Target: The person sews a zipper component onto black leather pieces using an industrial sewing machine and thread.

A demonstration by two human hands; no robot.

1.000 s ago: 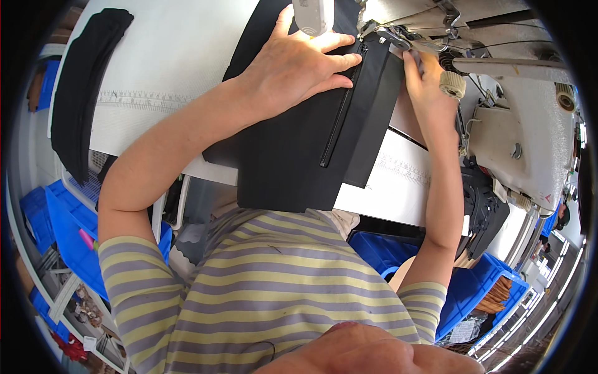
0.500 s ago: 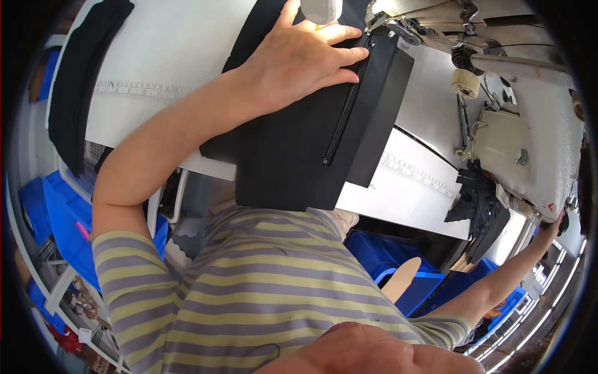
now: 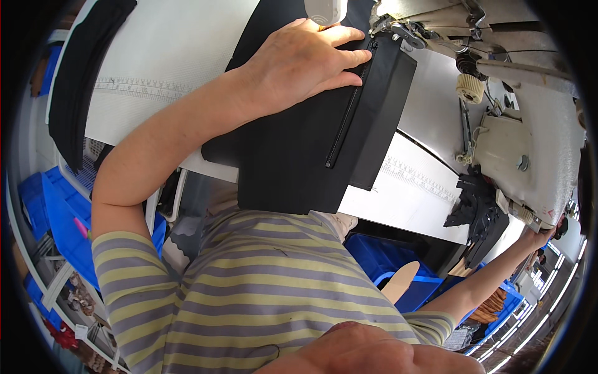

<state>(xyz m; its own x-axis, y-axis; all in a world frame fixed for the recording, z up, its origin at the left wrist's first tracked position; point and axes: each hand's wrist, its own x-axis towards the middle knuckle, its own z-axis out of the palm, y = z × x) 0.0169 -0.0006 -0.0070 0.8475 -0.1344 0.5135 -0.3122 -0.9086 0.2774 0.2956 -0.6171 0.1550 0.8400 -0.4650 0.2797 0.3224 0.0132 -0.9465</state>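
Observation:
Spread fingers of my left hand (image 3: 311,65) lie flat on a black fabric panel (image 3: 286,162) with a long zipper (image 3: 341,124), just left of the sewing machine's presser foot and needle area (image 3: 389,28). A pale device (image 3: 325,9) sits just above that hand. Far to the right, my right hand (image 3: 539,235) is at the end of the white sewing machine (image 3: 523,149), near its handwheel; its fingers are curled and partly hidden, so what they grip is unclear. The panel hangs over the front edge of the white worktop (image 3: 156,56), which has a printed ruler.
A black fabric strip (image 3: 90,56) lies at the left of the worktop. Dark scraps (image 3: 473,206) hang below the machine. Blue bins (image 3: 37,206) stand at lower left and under the table at right (image 3: 423,293), beside a beige cut piece (image 3: 398,280). White racks fill the left rim.
My right hand has left the fabric beside the needle and moved down and right to the machine's end. My left hand stays on the panel, shifted slightly right with it.

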